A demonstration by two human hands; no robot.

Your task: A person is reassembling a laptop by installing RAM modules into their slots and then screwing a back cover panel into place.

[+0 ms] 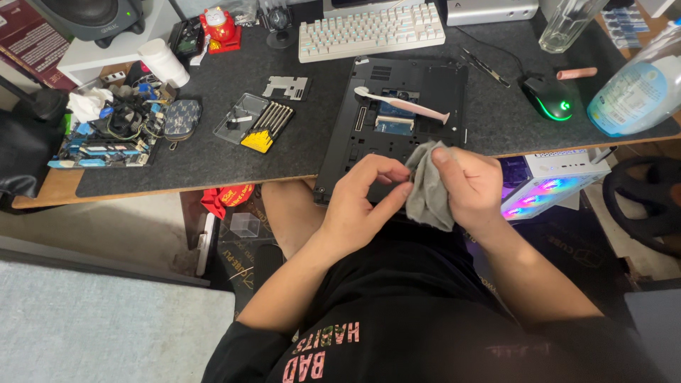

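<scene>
Hands (365,202) (472,188) are closed on a crumpled grey cloth (429,188), hung lengthwise downward before an opened black laptop (397,113) on the dark felt desk mat (234,163).

A small grey cloth (430,188) is held crumpled and hanging in soft folds at the near edge of the bench (213,152), pinched at its top corner. Just behind it, an opened black laptop base (425,92) is laid flat, its underside exposed, with a pink toothbrush (401,104) rested across it.
</scene>
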